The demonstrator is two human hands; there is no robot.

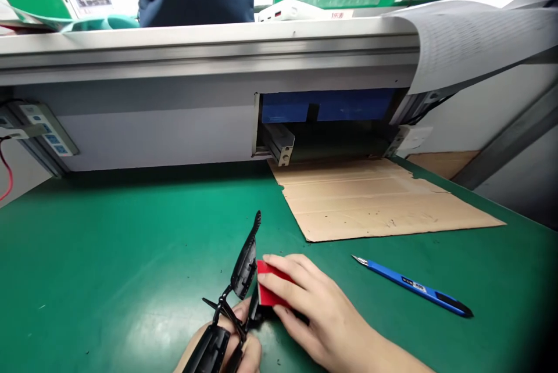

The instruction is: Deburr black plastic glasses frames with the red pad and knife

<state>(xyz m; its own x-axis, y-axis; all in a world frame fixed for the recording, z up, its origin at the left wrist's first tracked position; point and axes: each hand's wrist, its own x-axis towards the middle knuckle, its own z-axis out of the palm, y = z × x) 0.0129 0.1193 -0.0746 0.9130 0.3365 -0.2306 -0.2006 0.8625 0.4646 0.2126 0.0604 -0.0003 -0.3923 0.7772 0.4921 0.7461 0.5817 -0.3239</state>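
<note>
My left hand (pixel 251 353), at the bottom middle, is closed around a black plastic moulding (pixel 244 268). The moulding has several long curved pieces joined by thin runners, and its upper piece points up and away from me. My right hand (pixel 325 312) grips a red flat block (pixel 269 283) with a greyish edge, fingers on top and thumb below. The block's left edge is right beside the moulding; whether they touch I cannot tell. Part of the left hand lies hidden behind the black pieces.
A blue pen (pixel 414 287) lies on the green tabletop (pixel 108 257) to the right. Behind it is a flat cardboard sheet (pixel 375 204), under an opening with a metal rail (pixel 279 143). A power strip (pixel 50 130) is at left. Printed papers (pixel 479 42) droop from the upper right shelf.
</note>
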